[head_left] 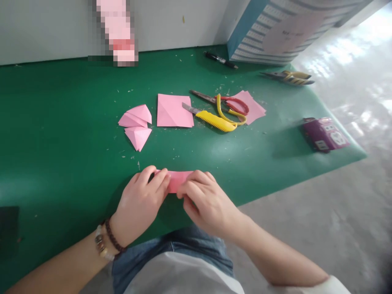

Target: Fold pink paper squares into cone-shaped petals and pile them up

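Observation:
Near the table's front edge I hold a folded strip of pink paper between both hands. My left hand grips its left end, fingers pressed on top. On the right end, my right hand pinches the paper with curled fingers; the fingertips hide part of it. Beyond my left hand lie folded pink paper pieces. A pink paper square with a diagonal crease lies further right. The blade of a yellow utility knife rests over its right edge.
Scissors with red and yellow handles lie partly over more pink paper. A pen, pliers and a purple box are on the green table. A striped carton stands at the back right.

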`<state>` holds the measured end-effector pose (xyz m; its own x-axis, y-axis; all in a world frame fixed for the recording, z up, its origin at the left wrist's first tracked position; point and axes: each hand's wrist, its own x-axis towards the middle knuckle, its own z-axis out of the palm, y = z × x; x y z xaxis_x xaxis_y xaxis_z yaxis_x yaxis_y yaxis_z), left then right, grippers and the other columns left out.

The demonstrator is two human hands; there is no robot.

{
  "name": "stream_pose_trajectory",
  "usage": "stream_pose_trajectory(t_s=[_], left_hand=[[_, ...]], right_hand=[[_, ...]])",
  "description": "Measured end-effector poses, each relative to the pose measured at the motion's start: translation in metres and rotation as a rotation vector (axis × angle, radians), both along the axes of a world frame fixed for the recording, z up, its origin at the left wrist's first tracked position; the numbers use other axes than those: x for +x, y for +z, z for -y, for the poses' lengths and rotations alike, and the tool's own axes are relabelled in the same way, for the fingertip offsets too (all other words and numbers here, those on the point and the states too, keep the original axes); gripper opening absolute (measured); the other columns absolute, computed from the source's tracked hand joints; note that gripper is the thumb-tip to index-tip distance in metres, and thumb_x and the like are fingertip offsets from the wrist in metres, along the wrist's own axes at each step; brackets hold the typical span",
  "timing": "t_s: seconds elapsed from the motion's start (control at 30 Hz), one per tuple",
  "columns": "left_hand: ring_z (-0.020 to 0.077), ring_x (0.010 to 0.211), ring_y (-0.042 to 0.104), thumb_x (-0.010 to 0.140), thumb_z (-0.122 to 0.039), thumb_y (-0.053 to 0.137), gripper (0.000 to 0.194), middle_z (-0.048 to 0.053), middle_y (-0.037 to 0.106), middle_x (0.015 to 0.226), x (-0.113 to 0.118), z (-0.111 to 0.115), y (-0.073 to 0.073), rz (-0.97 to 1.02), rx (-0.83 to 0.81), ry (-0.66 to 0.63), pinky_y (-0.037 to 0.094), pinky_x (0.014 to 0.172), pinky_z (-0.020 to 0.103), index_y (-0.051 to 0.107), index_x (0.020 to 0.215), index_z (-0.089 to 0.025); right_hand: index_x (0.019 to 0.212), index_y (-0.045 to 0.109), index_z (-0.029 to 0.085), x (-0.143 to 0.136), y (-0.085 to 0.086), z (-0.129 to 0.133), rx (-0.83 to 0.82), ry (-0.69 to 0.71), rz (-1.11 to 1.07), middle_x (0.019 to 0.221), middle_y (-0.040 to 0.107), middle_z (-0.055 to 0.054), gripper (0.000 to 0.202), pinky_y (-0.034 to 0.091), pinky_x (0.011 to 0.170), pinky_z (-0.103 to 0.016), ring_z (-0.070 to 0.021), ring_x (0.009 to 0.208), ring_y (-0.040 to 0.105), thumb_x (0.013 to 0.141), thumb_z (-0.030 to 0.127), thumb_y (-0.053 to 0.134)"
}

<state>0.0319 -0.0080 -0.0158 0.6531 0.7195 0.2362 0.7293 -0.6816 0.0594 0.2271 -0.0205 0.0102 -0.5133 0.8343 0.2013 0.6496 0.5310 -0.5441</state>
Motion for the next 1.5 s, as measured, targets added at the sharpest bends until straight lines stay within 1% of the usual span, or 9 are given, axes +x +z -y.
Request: stream_pose_trajectory(t_s=[0.17, 0.37, 0.53, 0.83, 1.0, 1.17, 1.27, 1.37, 1.5], left_hand=[[0.0241, 0.102, 0.059, 0.092, -0.015, 0.058, 0.017, 0.005, 0.068, 0.114, 0.001, 0.001, 0.000, 0.059, -0.017, 0.019, 0.052, 0.075, 0.036, 0.067, 0.107, -0.015], [0.0233, 0.102, 0.059, 0.091, -0.019, 0.060, 0.019, 0.006, 0.068, 0.109, 0.003, 0.001, 0.001, 0.098, -0.007, 0.039, 0.053, 0.073, 0.036, 0.066, 0.109, -0.013], [0.0246, 0.102, 0.059, 0.088, -0.010, 0.059, 0.018, 0.007, 0.067, 0.108, 0.001, 0.002, 0.002, 0.050, -0.013, 0.003, 0.054, 0.073, 0.037, 0.069, 0.102, -0.014], [0.0248, 0.102, 0.059, 0.090, -0.009, 0.055, 0.020, 0.006, 0.068, 0.114, 0.001, 0.001, 0.002, 0.060, 0.007, 0.001, 0.052, 0.074, 0.036, 0.071, 0.100, -0.014], [0.0262, 0.104, 0.058, 0.091, -0.011, 0.056, 0.024, 0.007, 0.067, 0.118, 0.001, 0.002, 0.003, 0.034, -0.021, 0.000, 0.052, 0.076, 0.038, 0.068, 0.111, -0.012], [0.0266, 0.104, 0.058, 0.091, -0.010, 0.055, 0.026, 0.007, 0.068, 0.118, 0.000, 0.001, 0.004, 0.014, -0.031, -0.015, 0.051, 0.076, 0.039, 0.067, 0.113, -0.014], [0.0264, 0.105, 0.058, 0.091, -0.010, 0.056, 0.027, 0.007, 0.068, 0.119, 0.000, 0.001, 0.004, 0.028, -0.062, -0.007, 0.052, 0.077, 0.039, 0.066, 0.116, -0.014], [0.0260, 0.105, 0.058, 0.090, -0.010, 0.056, 0.028, 0.007, 0.068, 0.120, -0.001, 0.001, 0.004, 0.049, -0.079, -0.001, 0.052, 0.078, 0.040, 0.065, 0.116, -0.015], [0.0268, 0.104, 0.057, 0.090, -0.010, 0.055, 0.026, 0.006, 0.069, 0.119, 0.000, 0.001, 0.003, 0.041, -0.064, -0.010, 0.053, 0.077, 0.040, 0.065, 0.115, -0.013]], right_hand=[[0.086, 0.051, 0.019, -0.010, -0.001, -0.014, -0.023, 0.104, 0.193, 0.078, 0.064, -0.002, 0.021, 0.027, 0.066, -0.030, -0.0174, 0.074, 0.046, 0.082, 0.000, 0.043], [0.085, 0.050, 0.018, -0.012, 0.015, -0.014, 0.086, 0.104, 0.318, 0.071, 0.058, -0.003, 0.022, 0.022, 0.064, -0.032, -0.0188, 0.067, 0.039, 0.085, 0.000, 0.039], [0.083, 0.048, 0.018, -0.022, 0.014, -0.021, -0.043, 0.176, 0.362, 0.074, 0.059, -0.003, 0.021, 0.023, 0.065, -0.031, -0.0169, 0.067, 0.042, 0.079, -0.003, 0.044], [0.083, 0.049, 0.018, -0.016, 0.005, -0.022, -0.142, 0.167, 0.391, 0.077, 0.060, -0.003, 0.021, 0.023, 0.066, -0.031, -0.0171, 0.069, 0.044, 0.078, -0.002, 0.044], [0.081, 0.048, 0.018, -0.008, 0.005, -0.022, -0.081, 0.133, 0.437, 0.068, 0.054, -0.001, 0.018, 0.023, 0.065, -0.031, -0.0175, 0.066, 0.041, 0.080, 0.000, 0.044], [0.076, 0.046, 0.019, 0.010, 0.005, -0.016, -0.055, 0.069, 0.479, 0.063, 0.049, 0.000, 0.018, 0.024, 0.063, -0.031, -0.0168, 0.062, 0.041, 0.079, 0.001, 0.044], [0.076, 0.046, 0.019, 0.022, 0.006, -0.011, -0.072, 0.024, 0.467, 0.063, 0.047, 0.001, 0.019, 0.024, 0.062, -0.030, -0.0154, 0.059, 0.040, 0.082, 0.002, 0.042], [0.078, 0.045, 0.020, 0.031, 0.011, -0.008, -0.126, -0.010, 0.345, 0.065, 0.051, 0.001, 0.018, 0.027, 0.062, -0.028, -0.0144, 0.059, 0.042, 0.086, 0.004, 0.041], [0.082, 0.045, 0.020, 0.023, 0.014, -0.009, -0.138, -0.004, 0.145, 0.072, 0.057, 0.000, 0.018, 0.033, 0.067, -0.027, -0.0148, 0.067, 0.048, 0.084, 0.003, 0.041]])
